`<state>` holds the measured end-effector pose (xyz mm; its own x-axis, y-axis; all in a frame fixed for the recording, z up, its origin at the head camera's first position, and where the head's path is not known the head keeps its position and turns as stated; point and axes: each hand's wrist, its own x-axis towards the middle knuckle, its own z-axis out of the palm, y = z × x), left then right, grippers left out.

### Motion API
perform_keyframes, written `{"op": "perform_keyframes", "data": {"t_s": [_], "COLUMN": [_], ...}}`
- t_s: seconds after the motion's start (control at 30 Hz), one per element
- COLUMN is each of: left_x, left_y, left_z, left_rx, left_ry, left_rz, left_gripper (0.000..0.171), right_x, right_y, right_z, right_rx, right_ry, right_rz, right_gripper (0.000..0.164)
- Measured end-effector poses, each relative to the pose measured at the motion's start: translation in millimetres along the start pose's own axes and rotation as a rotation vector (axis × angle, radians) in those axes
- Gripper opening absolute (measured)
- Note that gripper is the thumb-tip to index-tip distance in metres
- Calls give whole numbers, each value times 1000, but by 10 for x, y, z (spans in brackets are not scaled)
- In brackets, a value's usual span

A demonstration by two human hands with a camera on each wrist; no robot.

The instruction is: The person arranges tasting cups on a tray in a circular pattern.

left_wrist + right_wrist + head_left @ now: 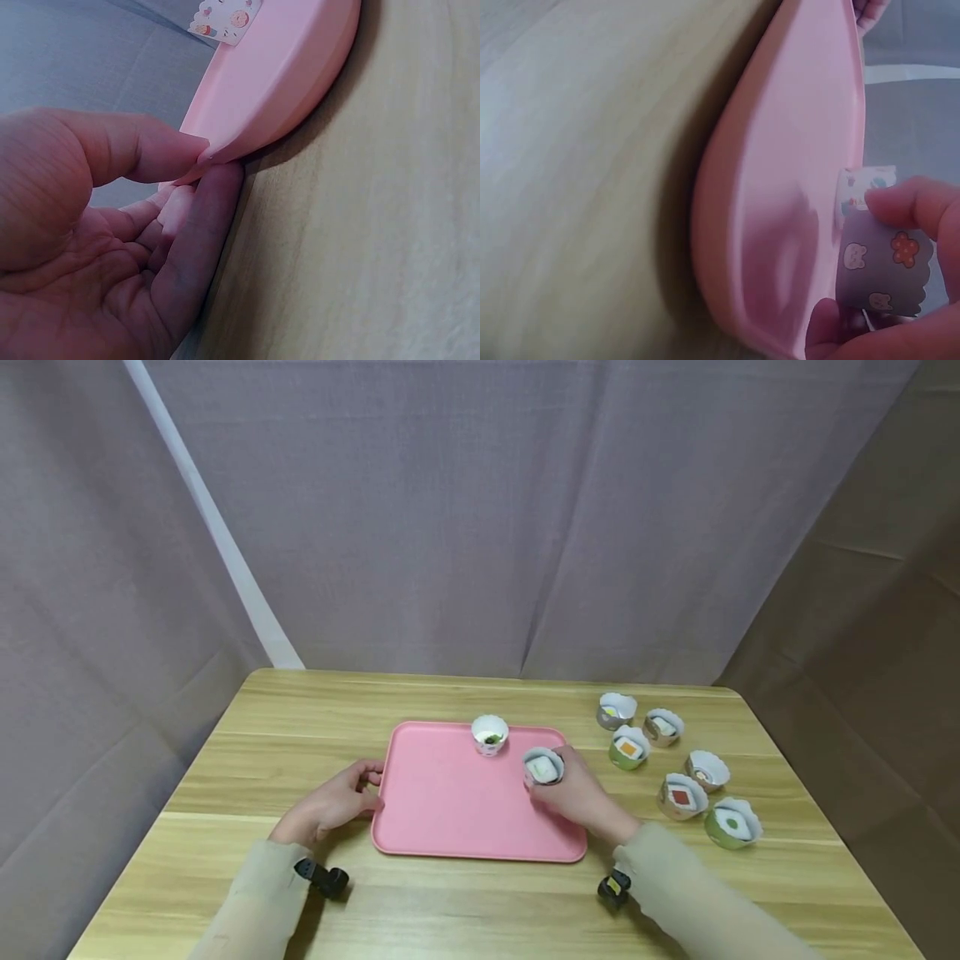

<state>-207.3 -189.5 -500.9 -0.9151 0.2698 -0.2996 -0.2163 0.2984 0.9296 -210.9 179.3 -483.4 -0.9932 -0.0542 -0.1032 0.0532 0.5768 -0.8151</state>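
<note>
A grey curtain (420, 527) hangs behind a wood-grain bench (450, 910). Near the middle of the bench lies a pink tray (450, 814). The left hand (330, 806) pinches the tray's left rim, thumb above and forefinger below. The right hand (585, 793) grips a patterned cup (881, 262) between thumb and fingers, over the right part of the tray; whether its base touches the tray I cannot tell. A white cup (490, 725) stands upright just inside the tray's far rim. To the right of the tray, six cups stand on the bench in two loose groups of three, each with a green cup: the farther one (626, 762), the nearer one (723, 838). Smallest are the fillings: a white block (542, 769) in the gripped cup, something green (492, 739) in the white one
</note>
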Motion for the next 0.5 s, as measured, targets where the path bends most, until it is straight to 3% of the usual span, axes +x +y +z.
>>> {"op": "perform_keyframes", "data": {"t_s": [0.5], "left_x": [-12], "left_y": [-29], "left_z": [-5], "left_rx": [13], "left_ry": [-1], "left_rz": [10], "left_gripper": [55], "right_x": [38], "right_y": [-101], "right_z": [166], "right_rx": [-27], "right_ry": [-28], "right_rz": [20], "right_gripper": [57]}}
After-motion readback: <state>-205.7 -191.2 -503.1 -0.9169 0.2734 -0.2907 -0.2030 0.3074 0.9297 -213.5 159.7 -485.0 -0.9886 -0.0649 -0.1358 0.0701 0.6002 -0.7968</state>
